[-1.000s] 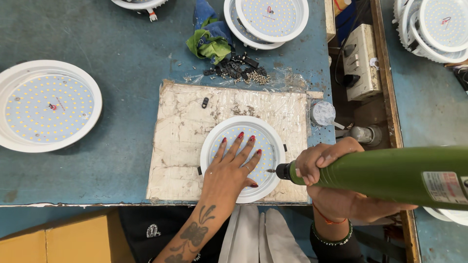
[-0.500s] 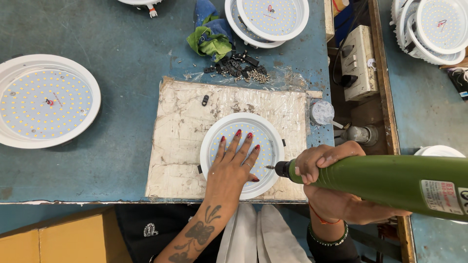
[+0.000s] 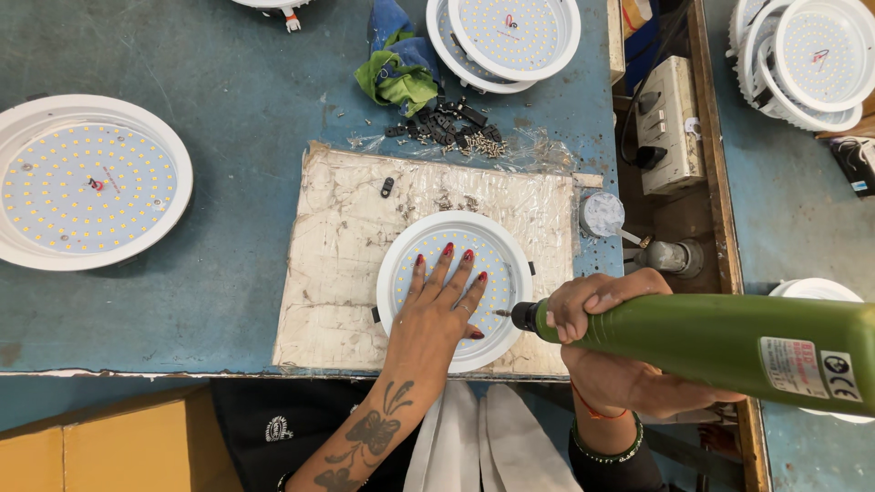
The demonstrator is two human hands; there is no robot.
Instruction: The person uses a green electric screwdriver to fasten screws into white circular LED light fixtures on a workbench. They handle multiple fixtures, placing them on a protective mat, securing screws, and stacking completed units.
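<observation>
**Screwdriver bit at lamp rim**

I see left hand spread flat, pressing round white LED lamp on the worn board. Right hand wraps green electric screwdriver; white rectangular label near its rear.

Bare board lying open at 9 o'clock of lamp | screw pile crowding 12 | round container blocking 2

A large round LED panel is lying on the blue worktop, green and blue rags bunching near loose black clips.
</observation>
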